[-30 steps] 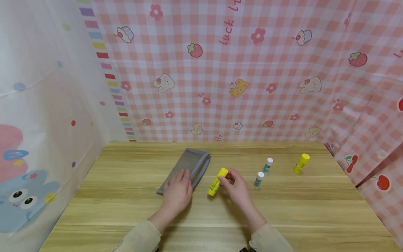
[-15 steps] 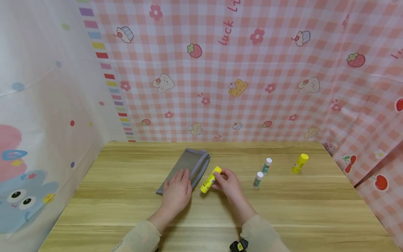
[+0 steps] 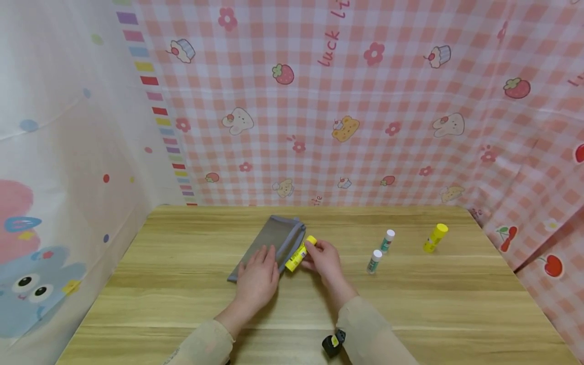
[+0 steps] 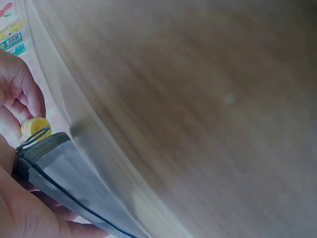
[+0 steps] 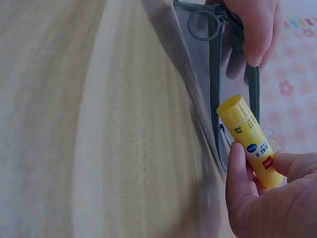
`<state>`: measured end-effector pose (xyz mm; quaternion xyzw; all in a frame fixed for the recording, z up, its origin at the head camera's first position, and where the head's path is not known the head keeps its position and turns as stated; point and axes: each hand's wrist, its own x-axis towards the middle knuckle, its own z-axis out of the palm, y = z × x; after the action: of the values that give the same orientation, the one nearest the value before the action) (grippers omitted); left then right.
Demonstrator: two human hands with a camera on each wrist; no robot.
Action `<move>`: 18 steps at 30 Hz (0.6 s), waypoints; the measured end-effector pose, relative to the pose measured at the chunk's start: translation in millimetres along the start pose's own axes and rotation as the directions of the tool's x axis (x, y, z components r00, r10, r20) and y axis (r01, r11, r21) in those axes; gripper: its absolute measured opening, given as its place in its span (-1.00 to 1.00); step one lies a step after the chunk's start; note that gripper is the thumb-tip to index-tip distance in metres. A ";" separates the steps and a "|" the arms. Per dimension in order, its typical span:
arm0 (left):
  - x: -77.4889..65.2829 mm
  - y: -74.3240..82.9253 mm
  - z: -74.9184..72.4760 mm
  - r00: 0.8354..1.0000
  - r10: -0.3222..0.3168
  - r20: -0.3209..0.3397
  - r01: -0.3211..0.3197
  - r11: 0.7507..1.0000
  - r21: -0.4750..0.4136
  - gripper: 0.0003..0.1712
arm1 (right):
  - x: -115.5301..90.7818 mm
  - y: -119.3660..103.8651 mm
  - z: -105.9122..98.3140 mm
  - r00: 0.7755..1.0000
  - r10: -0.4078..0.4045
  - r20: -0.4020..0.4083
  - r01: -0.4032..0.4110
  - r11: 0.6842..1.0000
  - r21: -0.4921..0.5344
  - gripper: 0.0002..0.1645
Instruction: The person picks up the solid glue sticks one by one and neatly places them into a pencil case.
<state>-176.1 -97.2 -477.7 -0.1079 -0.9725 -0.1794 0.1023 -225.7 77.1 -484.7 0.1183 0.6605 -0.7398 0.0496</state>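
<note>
A grey zip pouch (image 3: 274, 243) lies on the wooden table (image 3: 182, 284), also seen as the grey pouch (image 4: 64, 173) and the pouch (image 5: 228, 84). My left hand (image 3: 256, 276) rests flat on its near end, fingers straight. My right hand (image 3: 323, 259) pinches a yellow glue stick (image 3: 299, 254) by its far end, the stick's near end at the pouch's right edge. The glue stick (image 5: 250, 140) lies against the pouch's zip side. Only the glue stick's round end (image 4: 34, 127) shows in the left wrist view.
Two small white-capped green glue sticks (image 3: 380, 250) lie right of my right hand. Another yellow glue stick (image 3: 435, 238) lies farther right near the table's corner. Pink checked cloth (image 3: 365, 126) walls the back and right, pale cloth the left.
My right hand has carried the yellow glue stick leftward until it reaches the pouch's right edge. My left hand has stayed on the pouch.
</note>
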 end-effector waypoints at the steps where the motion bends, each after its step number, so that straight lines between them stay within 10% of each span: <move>1: 0.0 0.2 -0.1 1.000 -0.001 0.001 0.001 1.000 0.000 -0.48 | 1.1 -0.5 1.2 1.000 0.006 -0.003 -0.006 1.000 0.004 -0.61; 18: 0.9 2.8 -2.1 1.000 -0.020 0.006 0.020 1.000 -0.001 -0.48 | 11.9 -3.3 15.2 0.999 0.052 -0.004 -0.052 0.998 -0.023 -0.64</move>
<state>-175.9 -95.3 -474.6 -0.0988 -0.9737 -0.1806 0.0976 -239.6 63.5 -482.9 0.1361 0.6658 -0.7303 0.0694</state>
